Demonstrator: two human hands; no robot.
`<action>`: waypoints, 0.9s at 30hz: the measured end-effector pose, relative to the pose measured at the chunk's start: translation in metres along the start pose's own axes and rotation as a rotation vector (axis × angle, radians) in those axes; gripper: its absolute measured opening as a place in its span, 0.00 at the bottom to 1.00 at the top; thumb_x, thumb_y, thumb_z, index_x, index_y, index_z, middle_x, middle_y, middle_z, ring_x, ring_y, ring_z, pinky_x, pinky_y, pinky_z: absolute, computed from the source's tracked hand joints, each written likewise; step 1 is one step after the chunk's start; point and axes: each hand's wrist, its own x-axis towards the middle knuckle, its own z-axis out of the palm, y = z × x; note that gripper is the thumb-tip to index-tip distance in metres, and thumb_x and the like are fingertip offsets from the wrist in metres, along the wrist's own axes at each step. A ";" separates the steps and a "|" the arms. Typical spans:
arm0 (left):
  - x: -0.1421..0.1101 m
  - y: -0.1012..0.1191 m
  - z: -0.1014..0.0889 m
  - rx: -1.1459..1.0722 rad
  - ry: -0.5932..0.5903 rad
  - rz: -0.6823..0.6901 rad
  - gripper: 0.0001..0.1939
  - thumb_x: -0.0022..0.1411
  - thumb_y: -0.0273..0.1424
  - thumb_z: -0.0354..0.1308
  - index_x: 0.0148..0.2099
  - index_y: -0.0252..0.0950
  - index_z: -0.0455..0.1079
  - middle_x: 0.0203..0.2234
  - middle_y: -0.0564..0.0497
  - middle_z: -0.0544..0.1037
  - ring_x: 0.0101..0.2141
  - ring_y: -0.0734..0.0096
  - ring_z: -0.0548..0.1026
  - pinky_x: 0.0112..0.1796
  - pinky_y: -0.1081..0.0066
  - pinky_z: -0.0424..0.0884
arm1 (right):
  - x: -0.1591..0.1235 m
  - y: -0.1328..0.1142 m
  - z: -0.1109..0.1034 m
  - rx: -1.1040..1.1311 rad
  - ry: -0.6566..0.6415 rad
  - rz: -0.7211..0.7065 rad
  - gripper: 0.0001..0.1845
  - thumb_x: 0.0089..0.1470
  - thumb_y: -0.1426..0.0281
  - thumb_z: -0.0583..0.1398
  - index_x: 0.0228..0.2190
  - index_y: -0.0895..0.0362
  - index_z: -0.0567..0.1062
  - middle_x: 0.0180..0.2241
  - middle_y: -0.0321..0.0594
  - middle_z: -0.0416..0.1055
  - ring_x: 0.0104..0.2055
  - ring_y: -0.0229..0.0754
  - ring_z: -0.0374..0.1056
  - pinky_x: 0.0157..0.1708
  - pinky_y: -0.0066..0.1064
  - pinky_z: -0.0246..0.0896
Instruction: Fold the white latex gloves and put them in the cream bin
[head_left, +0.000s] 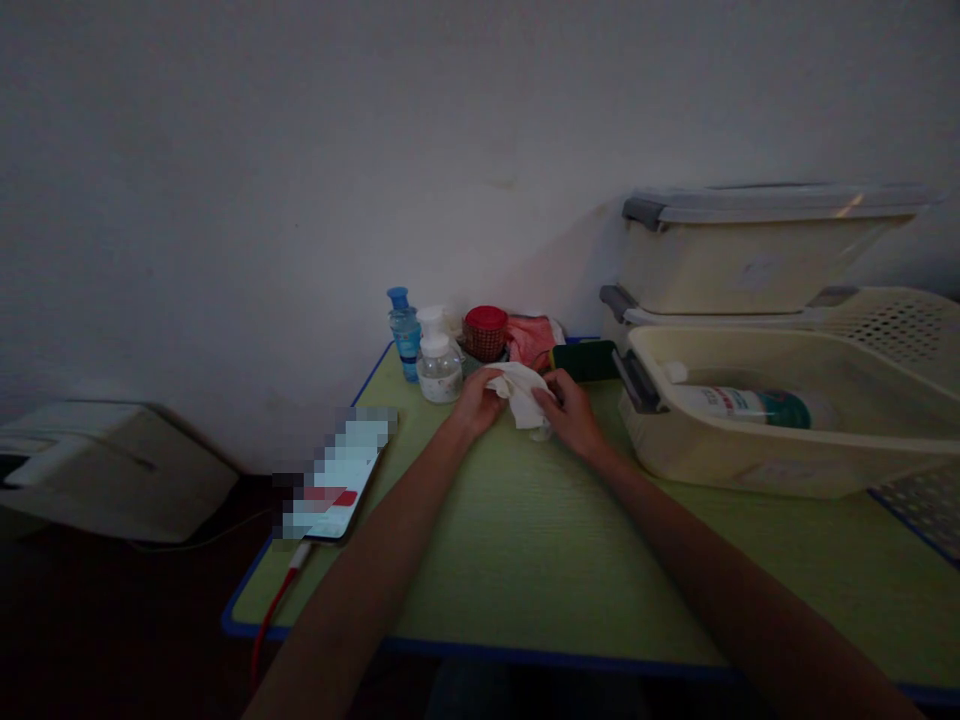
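Clock centred on the white cloth [523, 393], and here we go from the left: out at nine, a white box [127, 475], beyond the table [510, 560]. Round at eight lies the phone [349, 475], right by the table's left edge, its red cable [274, 597] dropping over the front; the left forearm passes close by, so one snag on that cable could drag the phone off! Up at ten stands a blue bottle [407, 343], and at nine a clear pump bottle [440, 382], just beside the left hand [478, 402]; a wide elbow or wrist swing might topple it. Left fingers bent, pinching the cloth's near corner, though the undersides are hidden. At eleven, a red-topped container [486, 335]; at twelve, a pink cloth [531, 338]. The white cloth hangs between both hands, above the table; pull too hard and it could tear or slip free. Right hand [571, 405]: thumb and forefinger pinch its right side, the other fingers I can't tell. At two, a dark green object [587, 361], near those knuckles, easily nudged. At three, the cream basin [750, 465] with a bottle [750, 405] on its side, liable to roll if the basin's bumped
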 end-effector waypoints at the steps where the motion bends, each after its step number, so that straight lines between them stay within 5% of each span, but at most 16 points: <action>1: 0.000 0.000 -0.001 -0.017 0.006 -0.010 0.04 0.51 0.26 0.58 0.32 0.32 0.69 0.20 0.55 0.73 0.22 0.78 0.70 0.28 0.77 0.67 | 0.000 0.000 0.001 0.026 -0.022 0.013 0.11 0.47 0.60 0.55 0.27 0.56 0.64 0.24 0.34 0.62 0.27 0.37 0.58 0.27 0.27 0.53; 11: -0.003 0.000 0.003 -0.095 -0.025 -0.114 0.06 0.51 0.27 0.60 0.27 0.32 0.66 0.19 0.57 0.71 0.20 0.80 0.68 0.26 0.78 0.65 | 0.001 -0.007 0.006 0.303 -0.155 0.235 0.22 0.45 0.51 0.57 0.21 0.57 0.65 0.18 0.32 0.58 0.20 0.32 0.52 0.18 0.25 0.45; 18: -0.004 -0.006 0.002 -0.105 -0.071 -0.206 0.12 0.51 0.33 0.62 0.23 0.33 0.64 0.15 0.55 0.69 0.20 0.75 0.70 0.26 0.75 0.67 | -0.010 -0.027 0.001 0.519 -0.489 0.421 0.18 0.35 0.63 0.65 0.30 0.59 0.71 0.27 0.40 0.72 0.25 0.36 0.66 0.24 0.29 0.63; 27: -0.014 0.005 0.000 -0.134 -0.111 -0.163 0.04 0.52 0.27 0.59 0.31 0.32 0.69 0.24 0.51 0.76 0.28 0.71 0.74 0.34 0.70 0.71 | -0.002 -0.030 -0.015 0.572 -0.355 0.362 0.22 0.29 0.63 0.69 0.27 0.57 0.68 0.26 0.34 0.70 0.23 0.33 0.64 0.24 0.26 0.62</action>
